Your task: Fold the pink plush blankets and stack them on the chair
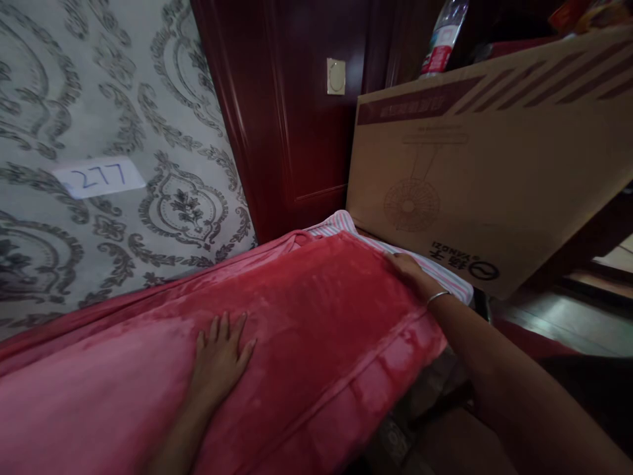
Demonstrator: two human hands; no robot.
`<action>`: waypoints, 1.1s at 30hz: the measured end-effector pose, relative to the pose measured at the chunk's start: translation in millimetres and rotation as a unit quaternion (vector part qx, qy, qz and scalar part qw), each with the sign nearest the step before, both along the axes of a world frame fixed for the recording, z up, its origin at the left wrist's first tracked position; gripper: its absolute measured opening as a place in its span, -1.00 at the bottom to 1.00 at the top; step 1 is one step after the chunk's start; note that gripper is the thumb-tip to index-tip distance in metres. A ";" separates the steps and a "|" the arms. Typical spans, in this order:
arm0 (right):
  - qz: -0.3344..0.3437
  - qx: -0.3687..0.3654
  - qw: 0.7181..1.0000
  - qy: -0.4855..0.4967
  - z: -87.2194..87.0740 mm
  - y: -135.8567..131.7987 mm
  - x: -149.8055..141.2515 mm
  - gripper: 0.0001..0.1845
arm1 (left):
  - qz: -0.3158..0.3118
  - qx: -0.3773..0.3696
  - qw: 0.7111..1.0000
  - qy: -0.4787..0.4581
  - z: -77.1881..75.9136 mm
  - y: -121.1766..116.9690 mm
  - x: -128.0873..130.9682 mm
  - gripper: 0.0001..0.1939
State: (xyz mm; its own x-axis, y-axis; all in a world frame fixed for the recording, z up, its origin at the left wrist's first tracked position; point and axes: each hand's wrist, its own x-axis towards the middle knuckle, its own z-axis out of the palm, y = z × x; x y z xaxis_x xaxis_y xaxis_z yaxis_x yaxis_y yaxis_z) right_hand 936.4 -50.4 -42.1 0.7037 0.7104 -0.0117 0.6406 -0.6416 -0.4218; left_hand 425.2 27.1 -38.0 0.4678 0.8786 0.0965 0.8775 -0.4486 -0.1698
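Note:
A red and pink plush blanket (316,303) covers a long flat surface, with darker and lighter patches in its pile. My left hand (220,359) lies flat on it near the middle, fingers spread. At the blanket's far right end, my right hand (413,274) is closed on its edge; some of its fingers are hidden or dim. A light bangle (438,295) circles the right wrist. Striped white, pink and blue fabric (445,274) shows from under the blanket beside that hand.
A large cardboard box (494,165) with a fan drawing stands beyond the far end, a plastic bottle (442,43) above its edge. Patterned wallpaper (188,204) with a paper label (99,177) reading 277 borders the left. Dark red wood panelling (297,132) carries a switch plate (336,76).

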 end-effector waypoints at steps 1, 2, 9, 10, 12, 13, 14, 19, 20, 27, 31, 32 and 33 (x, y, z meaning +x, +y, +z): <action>-0.001 -0.002 1.000 -0.001 1.9 6.5 1.7 -0.35 | -0.002 0.001 1.000 -0.002 -1.2 0.7 -0.5 -0.37; -0.003 -0.004 1.000 -0.002 3.2 13.4 3.0 -0.36 | -0.003 0.002 1.000 -0.005 -2.2 1.3 -1.1 -0.37; -0.025 0.007 0.999 -0.028 -7.5 41.4 2.8 -0.61 | -0.001 -0.003 1.000 -0.015 -3.9 1.3 -2.9 -0.37; -0.029 0.009 0.999 -0.035 -11.2 40.5 1.7 -0.62 | 0.001 -0.004 1.000 -0.013 -3.5 1.0 -2.6 -0.37; -0.035 0.011 0.998 -0.046 -17.8 37.2 -0.7 -0.61 | 0.004 -0.007 1.000 -0.011 -3.3 -0.1 -1.7 -0.37; -0.036 0.012 0.998 -0.049 -19.9 35.6 -1.8 -0.60 | 0.004 -0.008 1.000 -0.013 -3.5 -0.9 -1.3 -0.37; -0.038 0.013 0.998 -0.053 -20.9 34.5 -2.6 -0.59 | 0.004 -0.008 1.000 -0.016 -4.0 -2.0 -1.0 -0.36; -0.026 0.009 0.999 -0.025 -9.3 42.6 -0.7 -0.46 | 0.007 -0.043 0.998 -0.042 -3.8 0.1 -4.4 -0.33; -0.019 0.009 1.000 -0.016 -5.2 47.3 0.8 -0.44 | 0.004 -0.059 0.997 -0.054 -0.7 5.1 -6.3 -0.34; 0.004 -0.009 1.000 0.002 16.4 103.5 12.6 -0.38 | 0.001 -0.017 0.988 -0.155 37.4 83.9 -16.7 -0.41; 0.002 -0.024 1.000 0.008 18.0 142.6 13.0 -0.36 | 0.091 -0.002 0.993 -0.077 26.9 112.4 -16.7 -0.40; 0.003 -0.022 1.000 0.009 17.1 151.6 12.2 -0.36 | 0.105 -0.003 0.993 -0.060 20.8 115.1 -17.1 -0.39; 0.005 -0.019 1.000 0.009 15.8 159.6 11.5 -0.35 | 0.112 -0.002 0.993 -0.047 14.6 117.0 -17.8 -0.38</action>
